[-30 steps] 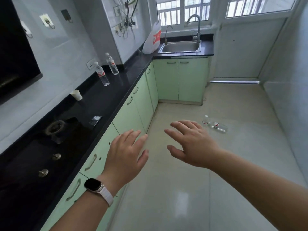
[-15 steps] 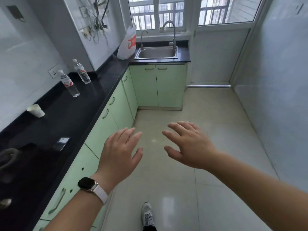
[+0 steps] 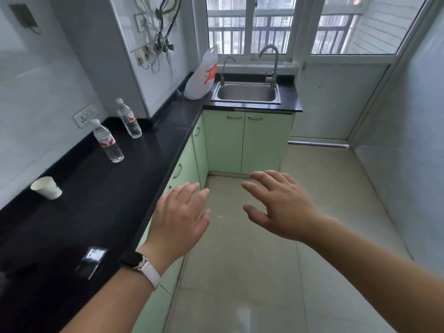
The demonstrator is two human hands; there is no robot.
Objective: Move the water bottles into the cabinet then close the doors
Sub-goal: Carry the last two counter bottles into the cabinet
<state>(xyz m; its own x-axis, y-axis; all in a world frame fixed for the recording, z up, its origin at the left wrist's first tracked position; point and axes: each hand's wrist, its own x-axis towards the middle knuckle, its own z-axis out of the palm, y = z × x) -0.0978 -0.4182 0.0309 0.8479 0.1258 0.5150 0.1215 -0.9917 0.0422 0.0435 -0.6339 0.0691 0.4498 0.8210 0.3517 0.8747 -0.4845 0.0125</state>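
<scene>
We hold both hands out in front of us over the floor, empty: the left hand (image 3: 179, 218), with a watch (image 3: 135, 259) at its wrist, has its fingers spread flat, and the right hand (image 3: 280, 204) is spread wide too, palm down. Neither touches anything.

We take the black countertop (image 3: 101, 200) as our landmark. The two water bottles stand upright on it toward its back edge by the wall: the near bottle (image 3: 108, 141) just below a wall socket (image 3: 84, 115), the far bottle (image 3: 128, 118) a little beyond it, apart from it, in the corner by the wall column. A paper cup (image 3: 46, 187) lies tipped on the countertop nearer to us, and a small dark packet (image 3: 92, 259) lies near its front edge. The green cabinet doors (image 3: 247, 140) below the countertop all look shut.

We judge the step in hand to be the reach for the bottles, with none moved yet. To do it well we would step closer, take each bottle around its middle rather than by the cap, and open a door before carrying, or keep one hand free for the handle.

We cannot see inside any cabinet, so the room there is unknown. The cabinet fronts just below our left arm are hidden, and how full the bottles are is hard to make out.
</scene>
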